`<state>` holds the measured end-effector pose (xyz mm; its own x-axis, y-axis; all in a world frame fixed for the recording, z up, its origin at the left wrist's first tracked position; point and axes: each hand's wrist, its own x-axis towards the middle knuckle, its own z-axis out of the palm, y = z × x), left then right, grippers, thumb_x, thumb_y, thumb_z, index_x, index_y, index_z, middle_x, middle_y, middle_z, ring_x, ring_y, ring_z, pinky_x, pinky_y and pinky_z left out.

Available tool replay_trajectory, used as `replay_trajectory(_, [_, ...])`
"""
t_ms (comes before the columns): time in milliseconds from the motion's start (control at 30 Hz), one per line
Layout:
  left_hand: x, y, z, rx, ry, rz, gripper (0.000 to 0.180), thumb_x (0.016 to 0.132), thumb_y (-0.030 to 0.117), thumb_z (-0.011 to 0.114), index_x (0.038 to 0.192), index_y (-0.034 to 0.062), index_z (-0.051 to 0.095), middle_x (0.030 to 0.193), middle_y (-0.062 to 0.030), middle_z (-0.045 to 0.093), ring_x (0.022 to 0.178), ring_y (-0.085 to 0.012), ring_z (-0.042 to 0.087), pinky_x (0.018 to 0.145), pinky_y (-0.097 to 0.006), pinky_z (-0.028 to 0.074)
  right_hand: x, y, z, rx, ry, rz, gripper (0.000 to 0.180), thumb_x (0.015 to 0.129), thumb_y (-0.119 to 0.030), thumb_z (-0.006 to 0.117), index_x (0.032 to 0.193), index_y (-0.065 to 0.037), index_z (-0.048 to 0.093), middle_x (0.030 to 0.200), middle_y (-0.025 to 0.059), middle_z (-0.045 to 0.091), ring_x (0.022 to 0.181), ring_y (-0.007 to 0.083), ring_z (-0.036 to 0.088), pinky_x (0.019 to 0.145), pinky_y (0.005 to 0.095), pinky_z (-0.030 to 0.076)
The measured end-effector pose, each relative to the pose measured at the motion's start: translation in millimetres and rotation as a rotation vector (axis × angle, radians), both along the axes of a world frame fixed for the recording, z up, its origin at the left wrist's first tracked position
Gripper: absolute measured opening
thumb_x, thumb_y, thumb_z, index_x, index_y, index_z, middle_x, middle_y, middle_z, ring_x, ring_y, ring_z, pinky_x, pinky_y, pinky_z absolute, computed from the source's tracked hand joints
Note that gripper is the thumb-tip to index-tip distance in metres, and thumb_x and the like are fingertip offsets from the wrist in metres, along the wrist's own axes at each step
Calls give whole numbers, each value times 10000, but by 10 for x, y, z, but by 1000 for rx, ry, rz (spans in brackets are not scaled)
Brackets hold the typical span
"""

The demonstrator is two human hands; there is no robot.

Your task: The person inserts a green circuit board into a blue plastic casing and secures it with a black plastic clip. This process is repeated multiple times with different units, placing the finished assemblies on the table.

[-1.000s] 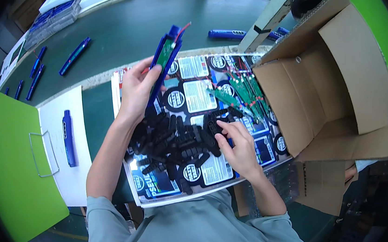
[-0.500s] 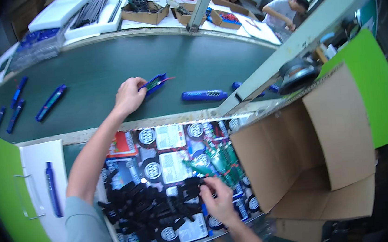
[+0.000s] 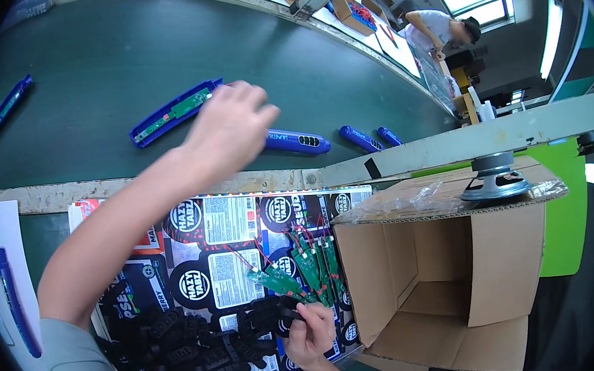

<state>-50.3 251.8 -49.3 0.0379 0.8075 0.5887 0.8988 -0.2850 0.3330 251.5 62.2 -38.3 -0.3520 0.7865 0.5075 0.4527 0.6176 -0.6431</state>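
Note:
A long blue plastic half-shell (image 3: 145, 133) lies on the dark green work surface, with a green circuit board (image 3: 189, 104) seated in it. My left hand (image 3: 230, 124) is over the right end of this shell, its fingers curled and partly blurred; whether they touch the shell is hidden. Just right of that hand lies a blue casing (image 3: 300, 142) with black oval marks. Low in the view, my right hand (image 3: 312, 333) pinches a small black plastic part (image 3: 291, 309). Beside it are a pile of black plastic parts (image 3: 184, 346) and several green boards (image 3: 277, 280) with red wires.
An open cardboard box (image 3: 504, 258) stands at the right, with a round speaker (image 3: 494, 179) at its top edge. A pale metal beam (image 3: 450, 138) crosses above it. Other blue casings (image 3: 360, 138) lie along the surface. Far right, another person (image 3: 439, 32) bends over a table.
The view has shifted and turned. Earlier my left hand gripped the blue shell's end, with the shell tilted; now the shell lies left of the hand. My right hand still holds a black part.

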Motion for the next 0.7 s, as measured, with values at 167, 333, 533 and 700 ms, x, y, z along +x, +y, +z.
replay_trajectory(167, [430, 305, -131, -239, -60, -157, 290, 867, 167, 740, 1129, 51, 695, 1082, -129, 620, 1108, -287, 567, 929, -396, 461, 18, 6, -7, 54, -55, -14, 321, 878, 27, 691, 1199, 36, 707, 983, 123, 611, 749, 215, 594, 631, 309, 469])
replay_trajectory(333, [304, 307, -163, -223, -105, -180, 257, 921, 138, 687, 1153, 28, 678, 1087, -135, 622, 1075, -305, 586, 912, -410, 483, 42, -2, 2, 49, -109, -71, 350, 873, 42, 703, 1223, 38, 690, 989, 131, 623, 785, 225, 606, 657, 324, 492])
replay_trajectory(533, [115, -533, 380, -398, -751, -270, 327, 1020, 156, 598, 1285, -36, 613, 1003, -135, 666, 892, -217, 637, 812, -356, 510, 49, 39, -111, -139, 203, -86, 236, 822, 58, 758, 1037, 19, 668, 986, 151, 707, 901, 247, 688, 812, 345, 556])
replay_trajectory(700, [194, -1272, 570, -631, -1256, -393, 365, 1069, 189, 544, 1352, -36, 600, 987, -10, 674, 875, -50, 591, 780, -231, 502, 41, 245, 369, -176, 210, -74, 199, 811, 61, 773, 995, 9, 714, 975, 128, 714, 831, 201, 667, 734, 305, 543])
